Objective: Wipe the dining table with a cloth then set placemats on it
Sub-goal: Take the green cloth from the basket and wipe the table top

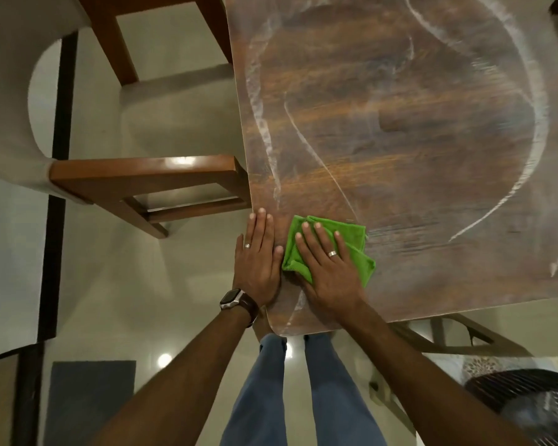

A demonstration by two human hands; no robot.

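A dark wooden dining table point(400, 140) fills the upper right, streaked with pale curved wipe marks. A folded green cloth point(355, 249) lies near the table's near left corner. My right hand point(327, 265) presses flat on the cloth with straight, spread fingers. My left hand point(258, 259) rests flat on the table's left edge beside the cloth, fingers straight, holding nothing. A watch sits on my left wrist. No placemats are in view.
Two wooden chairs point(149, 185) with pale upholstery stand along the table's left side. Another chair frame point(448, 336) shows below the table's near edge at right. A dark mat point(87, 400) lies on the glossy tiled floor at lower left. My legs stand at the corner.
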